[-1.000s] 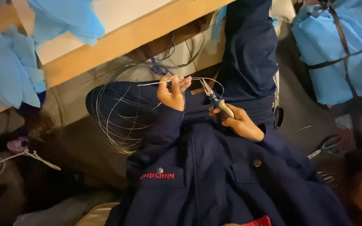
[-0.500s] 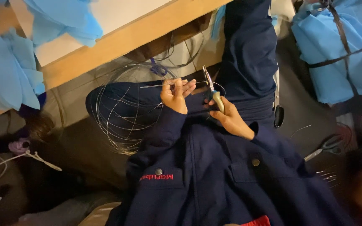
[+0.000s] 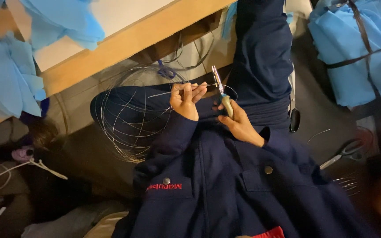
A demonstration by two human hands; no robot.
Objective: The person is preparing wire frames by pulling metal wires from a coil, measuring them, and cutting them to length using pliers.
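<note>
Head view shows my right hand (image 3: pixel 238 124) has swung its gripped green-handled pliers (image 3: pixel 222 93) upright, tips toward twelve o'clock, beside the thin steel wire (image 3: pixel 166 93) pinched in my left hand (image 3: pixel 186 100).

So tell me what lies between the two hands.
In the head view, a thin wire spans the gap from the left hand toward the pliers in the right hand.

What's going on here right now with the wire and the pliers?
A person in a dark blue jacket works over their lap. The left hand pinches a thin metal wire between its fingers. The right hand holds needle-nose pliers upright, tips pointing up beside the wire. Loose wire coils lie over the left knee. Scissors lie on the floor to the right.
</note>
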